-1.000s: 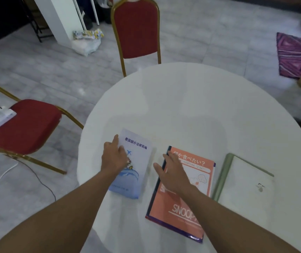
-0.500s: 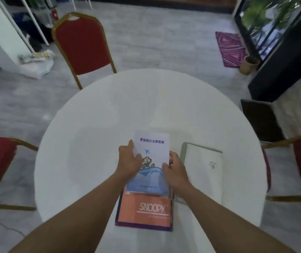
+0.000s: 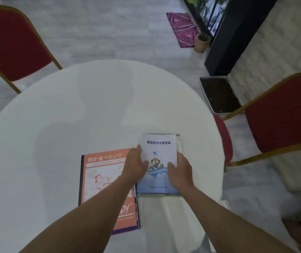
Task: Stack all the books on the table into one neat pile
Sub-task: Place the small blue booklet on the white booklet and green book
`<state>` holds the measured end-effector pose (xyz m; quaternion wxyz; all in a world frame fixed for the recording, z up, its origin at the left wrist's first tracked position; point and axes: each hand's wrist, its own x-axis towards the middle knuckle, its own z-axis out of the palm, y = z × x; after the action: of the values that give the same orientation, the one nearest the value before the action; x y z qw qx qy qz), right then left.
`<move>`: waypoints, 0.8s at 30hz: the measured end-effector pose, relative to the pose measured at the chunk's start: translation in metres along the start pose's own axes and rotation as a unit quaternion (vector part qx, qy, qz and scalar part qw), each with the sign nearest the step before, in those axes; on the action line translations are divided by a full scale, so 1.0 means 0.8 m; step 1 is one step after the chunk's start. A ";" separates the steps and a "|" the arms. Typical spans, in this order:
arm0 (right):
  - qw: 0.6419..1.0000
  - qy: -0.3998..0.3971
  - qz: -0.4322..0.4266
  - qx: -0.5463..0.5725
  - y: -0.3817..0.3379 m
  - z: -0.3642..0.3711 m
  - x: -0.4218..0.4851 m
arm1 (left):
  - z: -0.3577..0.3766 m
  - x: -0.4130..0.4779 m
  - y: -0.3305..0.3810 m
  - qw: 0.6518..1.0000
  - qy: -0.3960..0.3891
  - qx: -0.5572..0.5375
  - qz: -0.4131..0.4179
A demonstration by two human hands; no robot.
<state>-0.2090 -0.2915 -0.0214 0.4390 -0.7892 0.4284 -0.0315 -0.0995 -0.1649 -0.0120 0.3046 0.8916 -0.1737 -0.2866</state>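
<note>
The left hand (image 3: 135,165) and right hand (image 3: 179,170) each close their grip on the pale blue paper booklet (image 3: 158,148), which is now moved off the orange notebook (image 3: 100,172) onto the white green-edged book (image 3: 178,143).

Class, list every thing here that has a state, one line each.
Green-edged book: closed, flat, nearly covered.
Blue booklet: closed, held over that book.
Orange Snoopy notebook: closed, flat, unstacked.
Left hand: grips the booklet's left edge.
Right hand: grips its right edge.
</note>
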 end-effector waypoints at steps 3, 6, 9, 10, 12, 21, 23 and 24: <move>0.998 0.020 0.023 -0.060 0.009 0.001 0.003 | 0.012 0.003 0.001 0.999 -0.012 0.042 -0.005; 0.997 0.026 0.027 -0.073 0.015 0.000 0.006 | 0.019 0.004 -0.001 0.999 -0.018 0.039 0.000; 0.997 -0.010 0.051 -0.064 0.019 -0.001 0.010 | 0.023 0.005 -0.003 0.998 -0.034 0.062 -0.003; 0.995 -0.021 0.059 -0.074 0.020 -0.002 0.013 | 0.024 0.006 -0.004 0.997 -0.038 0.067 -0.008; 0.994 -0.033 0.060 -0.088 0.023 -0.003 0.016 | 0.027 0.008 -0.003 0.996 -0.044 0.082 -0.012; 0.993 -0.035 0.051 -0.095 0.025 -0.004 0.022 | 0.030 0.014 -0.003 0.991 -0.044 0.125 0.002; 0.994 -0.039 0.045 -0.097 0.026 -0.003 0.022 | 0.029 0.013 -0.004 0.991 -0.043 0.123 0.004; 0.993 -0.043 0.041 -0.097 0.026 -0.004 0.022 | 0.028 0.013 -0.004 0.992 -0.042 0.122 0.004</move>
<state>-0.2128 -0.3115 -0.0405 0.3788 -0.8107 0.4420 0.0621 -0.1051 -0.1772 -0.0327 0.1872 0.9085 -0.2232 -0.2996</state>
